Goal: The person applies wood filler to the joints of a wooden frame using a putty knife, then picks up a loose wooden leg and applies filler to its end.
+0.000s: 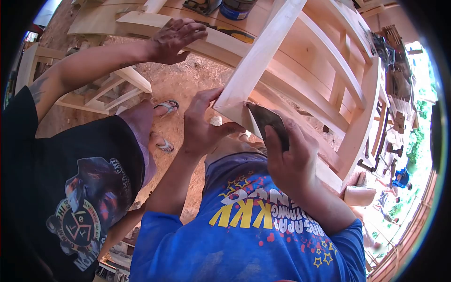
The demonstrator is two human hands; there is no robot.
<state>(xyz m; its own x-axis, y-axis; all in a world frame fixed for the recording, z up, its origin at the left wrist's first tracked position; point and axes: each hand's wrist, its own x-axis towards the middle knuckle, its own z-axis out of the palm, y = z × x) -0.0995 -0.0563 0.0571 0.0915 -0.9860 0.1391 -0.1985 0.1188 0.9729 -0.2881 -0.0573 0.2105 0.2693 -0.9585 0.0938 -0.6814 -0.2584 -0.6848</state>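
Note:
The near end of a pale wooden bar (263,61), part of a wooden frame, points toward me. My left hand (202,122) grips this end, fingers along its left side and thumb below. In my right hand (293,152) is a dark flat piece (269,121), perhaps sandpaper or a scraper; its kind is not clear. Its upper edge meets the right side of the bar's end. My right fingers are closed on the piece, thumb on its near face.
At left stands a co-worker in a black shirt (89,197), one hand (178,40) spread over a wooden rail. A dark can (236,8) and a yellow-and-black tool (225,32) lie at the top. Curved slats (333,56) extend right. A smaller wooden frame (112,91) stands behind the co-worker's arm.

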